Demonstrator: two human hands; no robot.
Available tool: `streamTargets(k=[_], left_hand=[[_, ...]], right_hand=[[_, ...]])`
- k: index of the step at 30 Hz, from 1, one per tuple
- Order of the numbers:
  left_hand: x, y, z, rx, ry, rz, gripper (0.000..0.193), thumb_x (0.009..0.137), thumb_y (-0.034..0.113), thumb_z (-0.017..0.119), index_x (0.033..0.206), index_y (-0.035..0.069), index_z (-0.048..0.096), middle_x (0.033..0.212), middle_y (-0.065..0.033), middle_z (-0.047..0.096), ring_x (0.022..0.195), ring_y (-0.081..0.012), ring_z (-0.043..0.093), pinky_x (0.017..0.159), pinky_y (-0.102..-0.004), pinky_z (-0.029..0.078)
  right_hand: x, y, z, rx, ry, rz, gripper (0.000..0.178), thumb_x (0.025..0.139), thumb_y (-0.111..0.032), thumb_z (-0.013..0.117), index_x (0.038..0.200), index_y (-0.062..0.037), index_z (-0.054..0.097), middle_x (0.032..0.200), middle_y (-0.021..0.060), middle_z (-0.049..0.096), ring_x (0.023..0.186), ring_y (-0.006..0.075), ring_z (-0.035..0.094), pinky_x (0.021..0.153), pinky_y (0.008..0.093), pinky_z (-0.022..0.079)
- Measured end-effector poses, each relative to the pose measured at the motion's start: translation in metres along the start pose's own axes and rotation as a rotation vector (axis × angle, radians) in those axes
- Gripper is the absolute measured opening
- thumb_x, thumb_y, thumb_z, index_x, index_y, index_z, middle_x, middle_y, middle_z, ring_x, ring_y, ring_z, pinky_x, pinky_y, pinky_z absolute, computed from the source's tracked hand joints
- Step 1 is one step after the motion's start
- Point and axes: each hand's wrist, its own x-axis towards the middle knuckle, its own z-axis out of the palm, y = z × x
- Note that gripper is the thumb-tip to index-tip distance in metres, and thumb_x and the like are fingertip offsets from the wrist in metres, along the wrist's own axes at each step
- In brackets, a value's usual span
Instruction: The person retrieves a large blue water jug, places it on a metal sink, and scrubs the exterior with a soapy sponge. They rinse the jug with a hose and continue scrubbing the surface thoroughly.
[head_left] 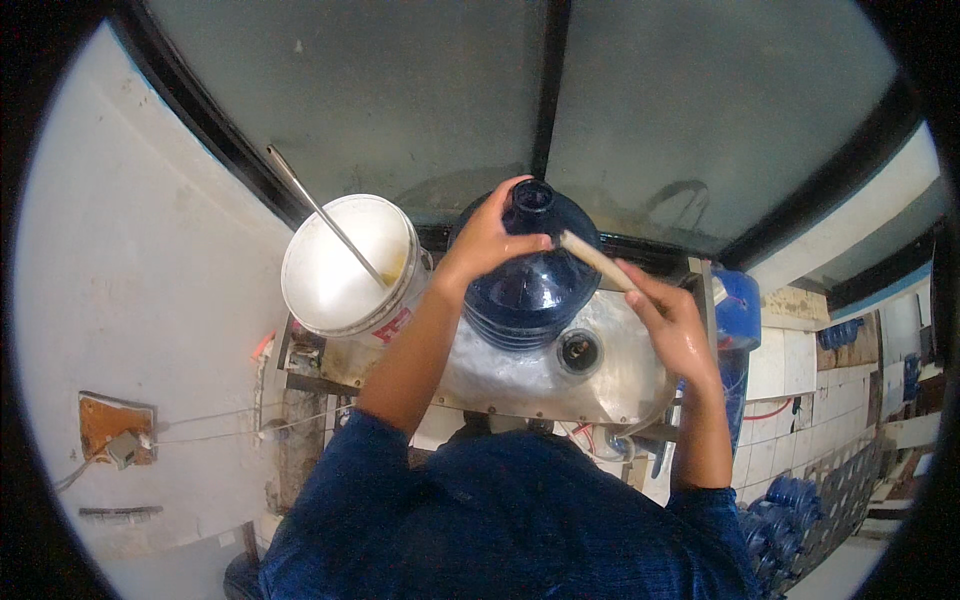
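Note:
A large dark blue water jug (535,290) stands upright on a metal counter, its open neck (533,197) facing up. My left hand (487,240) grips the jug's shoulder just left of the neck, thumb stretched across the front and fingers round the far side. My right hand (672,322) is closed round a pale beige piece of hose (597,261). The hose's free end points up and left, close to the jug's shoulder near my left thumb. I cannot tell whether it touches the jug.
On the left stands a white bucket (330,250) with a long metal handle (320,208) leaning in it. The metal counter (480,365) has a round drain-like fitting (578,351). Dark-framed glass panes (400,90) rise behind. A blue container (738,310) and several jugs (785,520) are at right.

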Motion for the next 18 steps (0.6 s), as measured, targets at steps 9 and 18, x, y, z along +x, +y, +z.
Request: streamTargets(k=[9, 18], left_hand=[[0.037, 0.0, 0.055, 0.281, 0.337, 0.073, 0.047, 0.07, 0.012, 0.091, 0.109, 0.006, 0.065, 0.084, -0.0058, 0.069, 0.079, -0.0159, 0.068, 0.075, -0.0307, 0.055], [-0.007, -0.028, 0.018, 0.826, 0.022, -0.146, 0.093, 0.079, 0.053, 0.081, 0.148, 0.003, 0.045, 0.142, -0.0247, 0.055, 0.134, -0.0399, 0.051, 0.114, -0.043, 0.039]], right_hand=[[0.021, -0.028, 0.01, 0.055, 0.012, -0.085, 0.04, 0.101, -0.016, 0.061, 0.14, -0.0065, 0.059, 0.134, 0.0175, 0.066, 0.122, 0.0187, 0.063, 0.103, 0.0329, 0.046], [0.02, -0.009, 0.025, 0.03, -0.046, -0.085, 0.041, 0.101, -0.019, 0.061, 0.14, -0.0075, 0.059, 0.134, 0.0197, 0.065, 0.123, 0.0229, 0.064, 0.104, 0.0347, 0.046]])
